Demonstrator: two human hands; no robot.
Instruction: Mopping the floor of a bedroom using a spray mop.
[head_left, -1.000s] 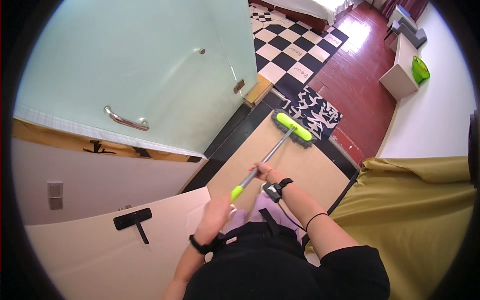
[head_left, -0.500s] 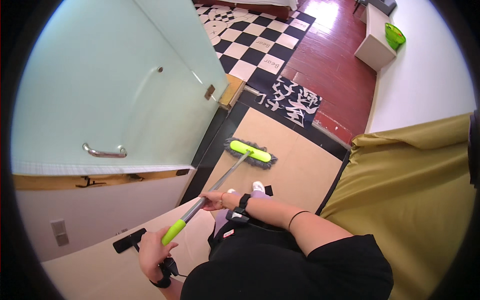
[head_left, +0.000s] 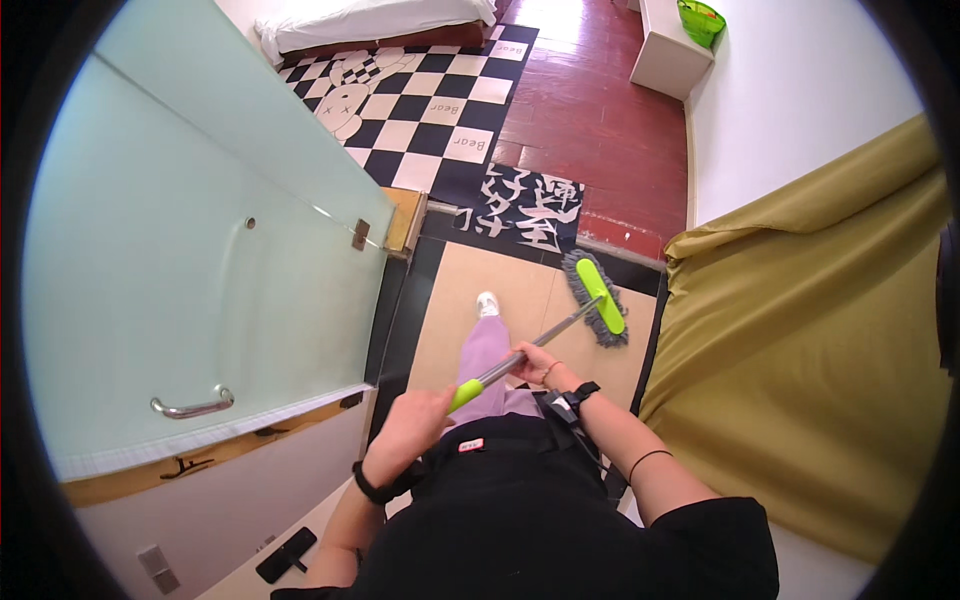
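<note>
A mop [head_left: 603,297] with a green head plate and grey shaggy fringe rests on the beige floor near the curtain. Its grey pole slants down toward me and ends in a green grip. My left hand [head_left: 412,428] is closed around that green grip at the top end. Farther down the pole, my right hand [head_left: 533,364] wraps around the grey shaft. Both wrists carry black bands. My leg in lilac trousers, with a white shoe [head_left: 487,304], is stretched forward on the floor left of the mop head.
A frosted glass door [head_left: 200,250] with a metal handle stands at left. An olive curtain [head_left: 800,340] hangs at right. Ahead lie a dark doormat [head_left: 530,205], a checkered rug [head_left: 410,110] and red floorboards [head_left: 600,120]. A green basket [head_left: 700,22] sits on a white cabinet [head_left: 665,55].
The mop head has swung right across the floor, from near the door side to near the curtain. Both hands moved right with the pole. One foot has come forward.
</note>
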